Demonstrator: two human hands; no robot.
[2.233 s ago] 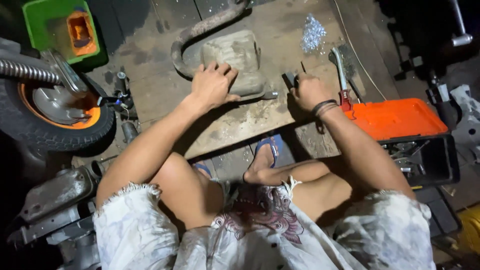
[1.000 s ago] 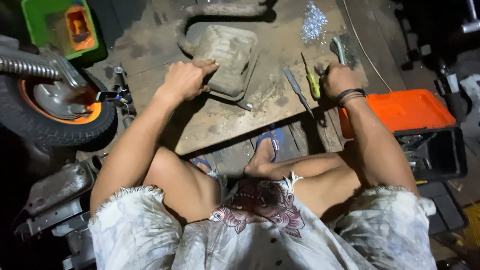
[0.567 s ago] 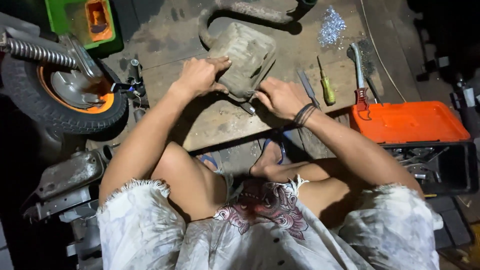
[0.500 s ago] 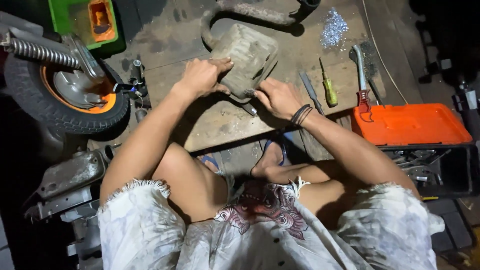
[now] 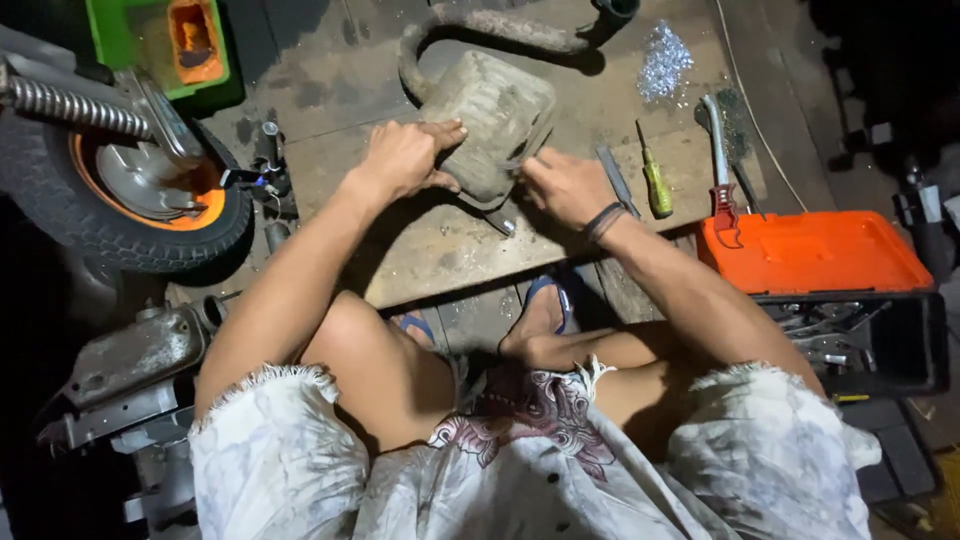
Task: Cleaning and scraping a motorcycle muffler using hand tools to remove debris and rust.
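A dirty grey metal muffler (image 5: pixel 495 115) with a rusty curved pipe (image 5: pixel 500 25) lies tilted on a wooden board (image 5: pixel 440 250) in front of me. My left hand (image 5: pixel 405 158) grips its left side, thumb along the edge. My right hand (image 5: pixel 560 185), with a dark band on the wrist, holds the muffler's lower right edge, fingers pinched at a thin metal rim. A short bolt or stub (image 5: pixel 503 224) sticks out beneath the muffler.
Right of my hands lie a flat file (image 5: pixel 617 178), a yellow-handled screwdriver (image 5: pixel 655 185) and red-handled pliers (image 5: pixel 720 165). An orange toolbox lid (image 5: pixel 815 250) is at right. A small wheel with orange hub (image 5: pixel 140 190) and a green tray (image 5: pixel 165 40) stand at left. Shiny metal shavings (image 5: pixel 662 65) lie beyond.
My right hand left the tools at the right and came onto the muffler's right edge. The muffler has been lifted to a tilt between both hands.
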